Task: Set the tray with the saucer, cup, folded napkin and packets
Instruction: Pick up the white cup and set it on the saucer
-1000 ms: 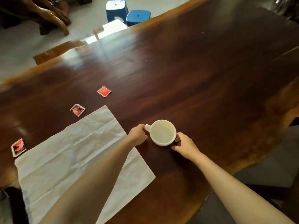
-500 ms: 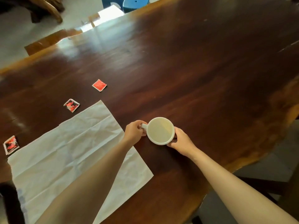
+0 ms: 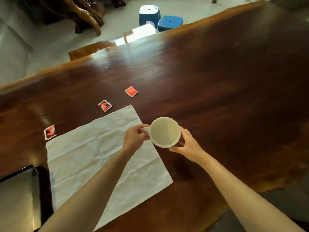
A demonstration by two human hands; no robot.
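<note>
- While left hand [image 3: 134,138] pinches the cup [image 3: 164,132] handle, right hand [image 3: 188,145] wraps its opposite side (lifted or resting: can't tell).
- Napkin [image 3: 103,161] flat, unfolded, on desk [image 3: 217,89].

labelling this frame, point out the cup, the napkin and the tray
cup [image 3: 164,132]: head view, inner wall
napkin [image 3: 93,153]: head view, creased middle
tray [image 3: 41,190]: head view, dark rim

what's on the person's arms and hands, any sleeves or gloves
Nothing worn shows. The left hand and right hand have no gloves, visible rings or watch. The left forearm and right forearm are bare, no sleeves in frame.
</note>
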